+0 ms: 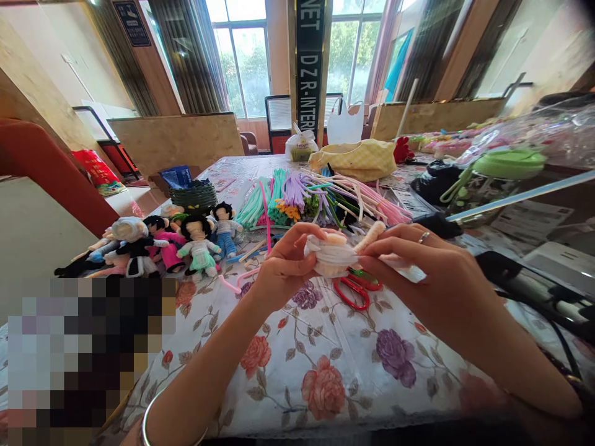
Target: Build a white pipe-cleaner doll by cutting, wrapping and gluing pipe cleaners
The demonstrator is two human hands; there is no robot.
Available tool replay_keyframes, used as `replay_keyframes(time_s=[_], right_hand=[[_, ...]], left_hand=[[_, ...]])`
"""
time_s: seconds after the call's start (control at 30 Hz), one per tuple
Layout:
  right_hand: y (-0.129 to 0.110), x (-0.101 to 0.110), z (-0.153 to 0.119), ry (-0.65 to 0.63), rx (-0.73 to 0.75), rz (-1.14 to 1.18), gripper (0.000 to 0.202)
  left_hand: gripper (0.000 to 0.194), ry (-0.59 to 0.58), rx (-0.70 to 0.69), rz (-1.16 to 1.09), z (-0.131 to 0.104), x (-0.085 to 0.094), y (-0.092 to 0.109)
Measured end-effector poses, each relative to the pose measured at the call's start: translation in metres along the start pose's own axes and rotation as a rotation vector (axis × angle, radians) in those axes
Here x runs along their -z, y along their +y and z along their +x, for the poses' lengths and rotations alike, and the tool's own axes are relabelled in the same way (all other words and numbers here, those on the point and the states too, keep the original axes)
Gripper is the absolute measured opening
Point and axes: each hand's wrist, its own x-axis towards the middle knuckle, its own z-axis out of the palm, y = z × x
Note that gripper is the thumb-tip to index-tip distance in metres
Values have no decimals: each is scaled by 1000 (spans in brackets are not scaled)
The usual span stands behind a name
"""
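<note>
Just above the floral tablecloth [320, 347], near the middle of the table, I've got this small rounded bundle of white and peach fuzzy material [331, 259] up between both hands. Container check: dark green woven basket [193, 197] behind the dolls in knitted-looking outfits [198, 244], with a shiny blue packet [176, 176] at its back, can't tell if that's inside or behind. Knotted white plastic bag [302, 147] has something yellow-green showing through. Can't see what the white plastic bag with upright handles [344, 124] holds. Yellow checked fabric pouch [357, 159] lies on its side, and the clear jar with a pale green lid [478, 186] is off to the right, contents too murky to call.

Hands: my left hand [290, 263] comes up from lower left, thumb and fingers curled round the bundle, pinching it. My right hand [409, 251] reaches in from lower right, back of the hand up, fingertips gripping at the bundle's right side, right by a stubby peach fuzzy rod [370, 236]. Red-handled scissors [353, 291] lie on the cloth just below, and bunches of coloured fuzzy stems [292, 198] sit beyond.
</note>
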Motion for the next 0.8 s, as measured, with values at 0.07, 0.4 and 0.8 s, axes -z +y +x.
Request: replay_keyframes(time_s=[0.07,0.4,0.8], right_hand=[[0,0,0,-4,6,-15,7],[0,-3,-2,21,43,-125,9],[1,-12,-5,99,34,-259,10]], left_hand=[[22,-12,-9,10,0,-1,1],[20,-56,-75,67,1,-2,0],[16,-60,-254,345,-2,-6,-4]])
